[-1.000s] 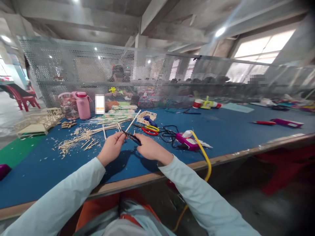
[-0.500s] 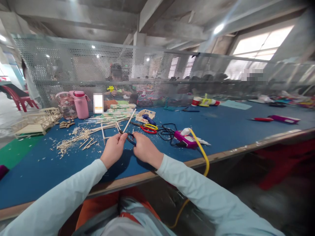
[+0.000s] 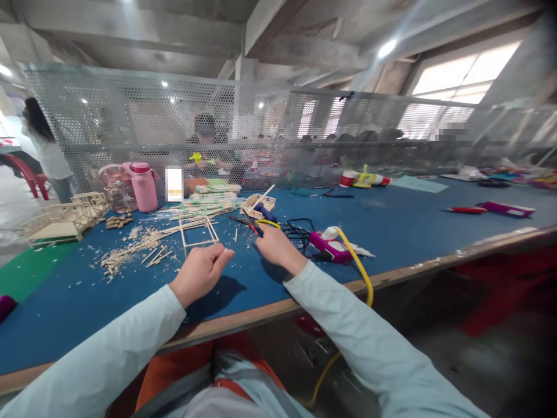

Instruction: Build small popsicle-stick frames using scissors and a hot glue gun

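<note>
My left hand (image 3: 201,271) hovers over the blue table (image 3: 391,232) with thumb and forefinger pinched together; what they pinch is too small to name. Just beyond it lies a small rectangular frame of wooden sticks (image 3: 198,234), and a short stick piece (image 3: 236,234) lies loose to its right. My right hand (image 3: 275,245) reaches forward to the right, fingers curled on the handles of black cutters (image 3: 251,223) whose tip points left. Red and yellow scissors (image 3: 272,223) lie partly hidden behind that hand.
A pink glue gun (image 3: 331,246) with a yellow cord (image 3: 361,271) and black cables (image 3: 296,230) lie right of my hands. Wood scraps (image 3: 130,248), long sticks (image 3: 204,206), a stick model (image 3: 61,219) and a pink jug (image 3: 143,186) are at left. People stand behind the mesh partition (image 3: 278,128).
My hands have parted. The long stick is gone from them, the right hand has carried the cutters forward and right, and the left hand has drawn back, pinched.
</note>
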`<state>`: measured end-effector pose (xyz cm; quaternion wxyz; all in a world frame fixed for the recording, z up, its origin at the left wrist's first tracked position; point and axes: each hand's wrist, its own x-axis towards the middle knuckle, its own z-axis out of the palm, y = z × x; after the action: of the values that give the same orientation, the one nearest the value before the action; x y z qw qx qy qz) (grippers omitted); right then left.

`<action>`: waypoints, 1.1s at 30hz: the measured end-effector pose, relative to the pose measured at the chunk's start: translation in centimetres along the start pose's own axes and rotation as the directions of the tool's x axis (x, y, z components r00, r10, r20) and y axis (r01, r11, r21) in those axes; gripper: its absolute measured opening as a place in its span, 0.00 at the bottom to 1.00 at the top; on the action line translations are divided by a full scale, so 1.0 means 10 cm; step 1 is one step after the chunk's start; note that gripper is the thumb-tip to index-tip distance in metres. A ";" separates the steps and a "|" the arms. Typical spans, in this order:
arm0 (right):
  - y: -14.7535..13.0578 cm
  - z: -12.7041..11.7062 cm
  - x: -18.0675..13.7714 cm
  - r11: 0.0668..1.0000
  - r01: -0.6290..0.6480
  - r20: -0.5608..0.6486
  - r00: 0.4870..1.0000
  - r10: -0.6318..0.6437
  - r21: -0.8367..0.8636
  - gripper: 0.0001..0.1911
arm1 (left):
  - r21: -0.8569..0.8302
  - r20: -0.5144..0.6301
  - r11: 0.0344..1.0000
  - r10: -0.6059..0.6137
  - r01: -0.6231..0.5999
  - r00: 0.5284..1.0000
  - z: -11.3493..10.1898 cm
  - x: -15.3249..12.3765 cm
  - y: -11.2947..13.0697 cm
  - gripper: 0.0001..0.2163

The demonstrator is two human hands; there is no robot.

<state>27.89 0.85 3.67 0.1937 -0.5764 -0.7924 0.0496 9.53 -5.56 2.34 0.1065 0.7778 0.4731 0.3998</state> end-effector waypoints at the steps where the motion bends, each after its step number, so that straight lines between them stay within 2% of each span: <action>1: 0.07 0.00 0.02 0.997 -0.033 0.029 0.999 0.035 -0.076 0.15 | -0.001 0.019 1.000 0.010 -0.010 1.000 -0.01 -0.01 -0.01 0.19; 5: 0.23 0.14 0.01 0.949 -0.047 0.090 0.993 0.079 -0.311 0.30 | -0.022 0.021 0.999 -0.048 0.049 0.999 -0.03 0.02 -0.06 0.21; 8: 0.22 0.24 -0.04 0.942 -0.025 -0.025 1.000 0.017 -0.335 0.36 | -0.060 0.012 0.997 -0.052 0.053 0.999 -0.04 0.04 -0.06 0.20; 10: 0.16 0.23 -0.07 0.959 0.049 -0.158 0.983 -0.097 -0.281 0.36 | -0.114 0.019 0.993 -0.033 0.035 0.999 -0.03 0.02 -0.05 0.18; 11: 0.12 0.20 -0.09 0.964 0.126 -0.214 0.960 -0.178 -0.234 0.34 | -0.146 0.030 0.989 -0.027 0.031 0.999 -0.02 0.01 -0.04 0.17; 13: 0.01 0.11 -0.14 0.925 0.360 -0.261 0.888 -0.379 -0.120 0.28 | -0.189 0.054 0.981 -0.025 0.035 0.998 0.01 -0.01 -0.03 0.17; 15: -0.11 0.01 -0.18 0.805 0.593 -0.207 0.789 -0.578 0.010 0.22 | -0.183 0.066 0.982 -0.030 0.042 0.997 0.02 -0.01 -0.04 0.20; 16: -0.17 -0.02 -0.19 0.747 0.662 -0.173 0.744 -0.645 0.062 0.20 | -0.167 0.058 0.985 -0.035 0.044 0.998 0.01 0.00 -0.05 0.21; 18: -0.27 -0.04 -0.17 0.679 0.725 -0.125 0.689 -0.714 0.119 0.17 | -0.137 0.037 0.989 -0.044 0.048 0.998 -0.03 0.04 -0.08 0.24; 21: -0.38 0.00 -0.06 0.658 0.743 -0.120 0.669 -0.734 0.119 0.15 | -0.098 0.056 0.994 -0.035 0.040 0.998 -0.15 0.11 -0.12 0.24; 24: -0.43 0.06 0.07 0.677 0.724 -0.193 0.689 -0.698 0.135 0.13 | -0.061 0.089 0.997 -0.031 0.037 0.996 -0.27 0.15 -0.14 0.22; 27: -0.33 0.02 0.18 0.746 0.606 -0.325 0.789 -0.521 0.276 0.14 | -0.087 0.010 0.993 -0.076 0.077 0.997 -0.30 0.15 -0.16 0.19; 29: -0.15 -0.05 0.24 0.840 0.438 -0.371 0.874 -0.314 0.321 0.17 | -0.139 -0.062 0.985 -0.111 0.101 0.992 -0.26 0.13 -0.21 0.18; 30: -0.03 -0.09 0.26 0.908 0.319 -0.371 0.905 -0.208 0.271 0.15 | -0.175 -0.085 0.978 -0.126 0.110 0.988 -0.23 0.12 -0.24 0.17; 31: 0.10 -0.13 0.28 0.964 0.201 -0.344 0.930 -0.131 0.176 0.12 | -0.214 -0.096 0.970 -0.141 0.117 0.985 -0.20 0.11 -0.27 0.17; 33: 0.35 -0.17 0.30 0.999 0.003 -0.187 0.982 -0.010 -0.038 0.11 | -0.296 -0.094 0.944 -0.183 0.148 0.979 -0.13 0.08 -0.31 0.16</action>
<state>30.87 4.55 4.92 0.2567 -0.5793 -0.7734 -0.0205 6.74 -3.54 1.98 0.2230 0.6859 0.4793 0.5001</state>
